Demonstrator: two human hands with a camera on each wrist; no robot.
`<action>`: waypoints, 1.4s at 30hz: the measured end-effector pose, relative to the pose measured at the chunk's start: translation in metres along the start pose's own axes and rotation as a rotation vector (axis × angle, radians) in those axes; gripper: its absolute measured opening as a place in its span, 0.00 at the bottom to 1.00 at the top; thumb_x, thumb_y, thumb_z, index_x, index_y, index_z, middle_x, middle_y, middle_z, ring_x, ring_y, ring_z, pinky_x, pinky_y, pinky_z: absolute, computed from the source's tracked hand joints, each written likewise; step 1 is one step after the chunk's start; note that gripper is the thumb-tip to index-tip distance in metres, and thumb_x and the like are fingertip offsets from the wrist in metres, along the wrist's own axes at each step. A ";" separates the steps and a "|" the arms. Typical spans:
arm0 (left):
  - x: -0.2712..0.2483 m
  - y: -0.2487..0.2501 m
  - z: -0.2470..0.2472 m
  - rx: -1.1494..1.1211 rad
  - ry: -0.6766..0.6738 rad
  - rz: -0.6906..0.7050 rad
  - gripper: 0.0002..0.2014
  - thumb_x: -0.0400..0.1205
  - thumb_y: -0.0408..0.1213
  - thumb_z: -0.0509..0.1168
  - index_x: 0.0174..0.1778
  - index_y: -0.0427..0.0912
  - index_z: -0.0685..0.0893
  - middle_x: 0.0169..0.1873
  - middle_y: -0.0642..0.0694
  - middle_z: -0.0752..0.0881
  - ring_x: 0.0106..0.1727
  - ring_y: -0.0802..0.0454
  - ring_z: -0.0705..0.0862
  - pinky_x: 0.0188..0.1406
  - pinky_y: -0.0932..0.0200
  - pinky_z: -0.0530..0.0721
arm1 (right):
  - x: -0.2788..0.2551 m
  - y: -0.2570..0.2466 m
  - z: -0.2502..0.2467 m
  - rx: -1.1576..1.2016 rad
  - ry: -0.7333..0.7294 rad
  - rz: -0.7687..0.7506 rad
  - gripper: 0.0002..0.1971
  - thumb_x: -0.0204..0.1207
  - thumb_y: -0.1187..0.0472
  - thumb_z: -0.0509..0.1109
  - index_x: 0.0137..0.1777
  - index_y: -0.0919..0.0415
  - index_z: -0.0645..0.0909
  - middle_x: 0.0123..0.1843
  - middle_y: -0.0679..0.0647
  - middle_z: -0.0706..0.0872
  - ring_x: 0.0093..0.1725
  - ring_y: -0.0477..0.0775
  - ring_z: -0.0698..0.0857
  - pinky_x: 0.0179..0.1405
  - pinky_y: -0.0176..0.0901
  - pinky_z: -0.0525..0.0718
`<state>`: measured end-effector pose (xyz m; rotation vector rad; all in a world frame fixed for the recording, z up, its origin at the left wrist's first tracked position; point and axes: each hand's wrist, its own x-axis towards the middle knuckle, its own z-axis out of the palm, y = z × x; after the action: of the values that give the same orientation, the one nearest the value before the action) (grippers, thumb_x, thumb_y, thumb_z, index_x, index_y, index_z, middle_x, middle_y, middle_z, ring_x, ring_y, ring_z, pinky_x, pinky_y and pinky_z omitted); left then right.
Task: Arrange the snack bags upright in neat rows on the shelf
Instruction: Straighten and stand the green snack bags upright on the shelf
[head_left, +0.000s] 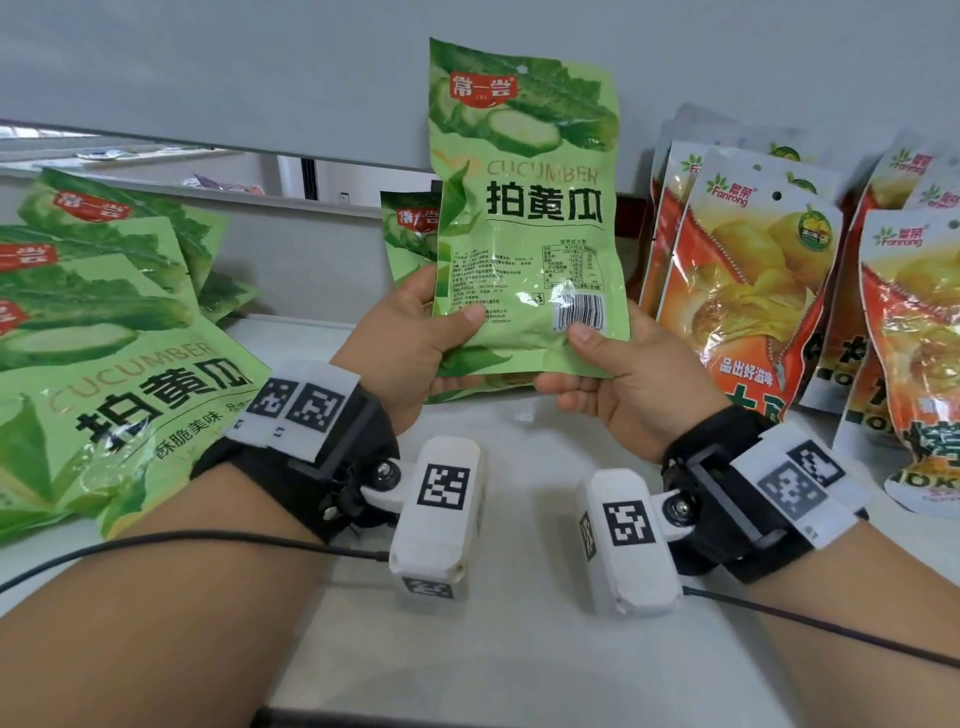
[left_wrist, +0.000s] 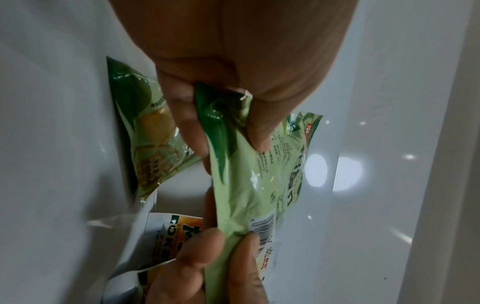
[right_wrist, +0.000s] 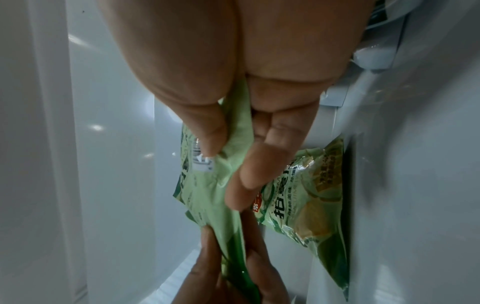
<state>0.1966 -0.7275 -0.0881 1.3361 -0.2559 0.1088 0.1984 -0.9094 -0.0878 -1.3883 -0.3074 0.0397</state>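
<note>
Shelf: I am looking at a white shelf (head_left: 519, 649) with a pale grey wall behind it; I place everything else relative to the cucumber bag I hold.
Left grip: my left hand (head_left: 410, 343) pinches the lower left corner of the cucumber bag (head_left: 524, 208), thumb on the printed back and fingers behind.
Right grip: my right hand (head_left: 623, 384) pinches the lower right corner by the barcode, thumb in front and fingers curled under the bottom seam.
Why two hands: I judge that a grip at both bottom corners keeps the soft bag flat and vertical, so its base can be set down square.
Held bag: it stands upright above the shelf, its back label facing me and its bottom edge clear of the surface.
Behind it: a second cucumber bag (head_left: 410, 228) leans on the wall just behind and to the left, probably the start of the row.
Left of it: a loose pile of cucumber bags (head_left: 104, 322) lies flat and overlapping, not yet stood up.
Right of it: orange Fanrong bags (head_left: 748, 270) lean upright in overlapping rows, apparently finished.
Next: I would likely turn the front outward before setting it down.
</note>
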 end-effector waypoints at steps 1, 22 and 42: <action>0.000 0.001 -0.001 -0.001 -0.006 0.003 0.13 0.83 0.29 0.62 0.56 0.53 0.79 0.49 0.52 0.87 0.39 0.55 0.89 0.28 0.61 0.86 | 0.000 0.000 0.000 -0.007 0.002 0.007 0.07 0.81 0.66 0.62 0.54 0.53 0.75 0.35 0.50 0.90 0.27 0.51 0.89 0.21 0.35 0.83; 0.004 0.002 0.000 -0.168 -0.029 -0.024 0.13 0.76 0.35 0.64 0.55 0.38 0.85 0.46 0.39 0.91 0.47 0.43 0.89 0.49 0.46 0.88 | 0.002 -0.004 -0.005 0.028 0.016 -0.130 0.09 0.72 0.67 0.68 0.51 0.58 0.83 0.45 0.50 0.92 0.48 0.51 0.89 0.51 0.50 0.87; -0.005 0.016 -0.005 -0.004 0.353 0.038 0.17 0.82 0.40 0.65 0.67 0.46 0.76 0.48 0.47 0.87 0.46 0.53 0.86 0.42 0.56 0.81 | -0.002 -0.003 0.002 -0.083 -0.048 -0.156 0.10 0.76 0.70 0.69 0.47 0.52 0.83 0.41 0.42 0.92 0.42 0.40 0.90 0.36 0.30 0.85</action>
<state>0.1888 -0.7187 -0.0756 1.2833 0.0173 0.3717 0.1956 -0.9080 -0.0853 -1.4437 -0.4610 -0.0689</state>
